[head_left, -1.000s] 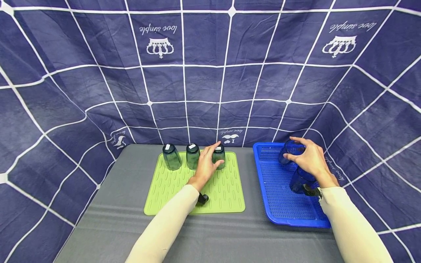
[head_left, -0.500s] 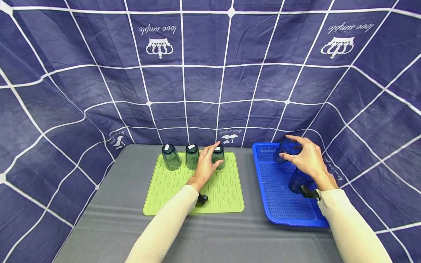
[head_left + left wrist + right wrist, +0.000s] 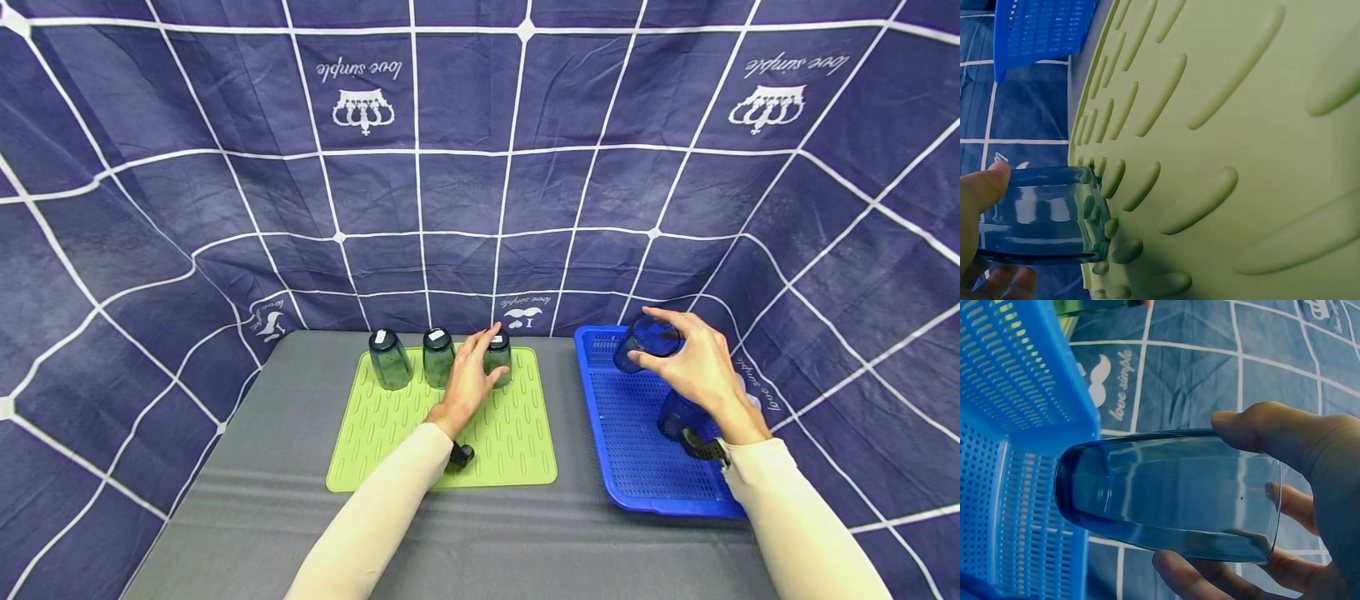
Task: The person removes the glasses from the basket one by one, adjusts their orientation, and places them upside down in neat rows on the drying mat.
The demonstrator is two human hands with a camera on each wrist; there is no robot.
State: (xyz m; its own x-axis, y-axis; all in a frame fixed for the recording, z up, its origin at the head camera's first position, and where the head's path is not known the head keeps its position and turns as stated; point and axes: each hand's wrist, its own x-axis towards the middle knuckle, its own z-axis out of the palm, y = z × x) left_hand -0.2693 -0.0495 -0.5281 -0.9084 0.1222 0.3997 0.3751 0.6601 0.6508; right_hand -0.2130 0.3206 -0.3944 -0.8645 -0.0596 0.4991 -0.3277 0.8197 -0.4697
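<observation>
Three tinted glasses stand upside down in a row on the green mat (image 3: 442,450): a left glass (image 3: 390,360), a middle glass (image 3: 438,358) and a right glass (image 3: 498,362). My left hand (image 3: 468,371) holds the right one, thumb on one side and fingers on the other; its mouth rests on the mat in the left wrist view. Above the back of the blue basket (image 3: 622,496), my right hand (image 3: 701,358) grips another clear blue glass (image 3: 1172,494) near its rim, its base pointing away from the palm. Another glass (image 3: 678,412) sits in the basket, partly under my right wrist.
A grey cloth covers the table (image 3: 247,467). Behind it and along both sides hangs a dark blue curtain (image 3: 465,192) with white lines. The basket has raised, perforated walls and stands right of the mat.
My right hand has moved slightly left with its glass, which now tilts more, its base toward the left. My left hand stays at the right glass on the mat.
</observation>
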